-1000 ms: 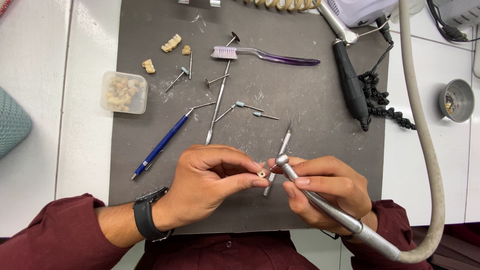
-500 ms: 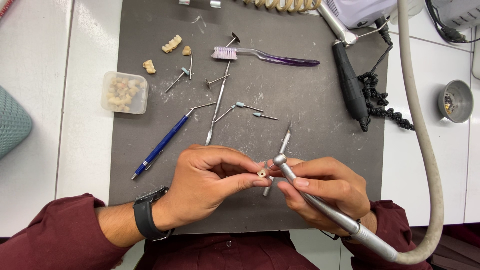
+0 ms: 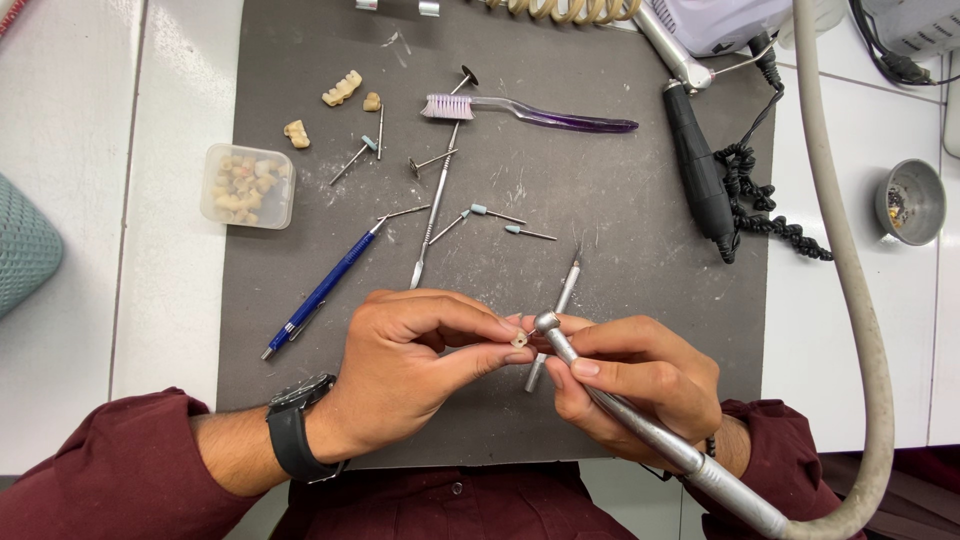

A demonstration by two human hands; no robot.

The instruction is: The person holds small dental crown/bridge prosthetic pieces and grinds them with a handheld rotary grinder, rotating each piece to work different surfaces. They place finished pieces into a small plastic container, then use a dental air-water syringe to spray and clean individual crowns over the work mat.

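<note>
My left hand (image 3: 410, 365) pinches a small pale tooth piece (image 3: 518, 340) between thumb and fingertips, low over the dark grey mat (image 3: 620, 230). My right hand (image 3: 630, 385) grips a metal dental handpiece (image 3: 610, 405) like a pen. Its round head (image 3: 546, 322) sits right beside the tooth piece. A grey hose (image 3: 850, 300) runs from the handpiece up the right side. A thin metal instrument (image 3: 565, 295) lies on the mat under my fingers. A black watch (image 3: 295, 440) is on my left wrist.
On the mat lie a blue pen (image 3: 320, 295), several small burs (image 3: 495, 212), a long metal tool (image 3: 438, 195), a purple toothbrush (image 3: 530, 112), tooth models (image 3: 342, 88) and a black motor handpiece (image 3: 700, 170). A clear box of teeth (image 3: 247, 185) stands left; a metal cup (image 3: 912, 200) right.
The handpiece head has shifted slightly left toward the tooth piece. Both hands otherwise stay in place.
</note>
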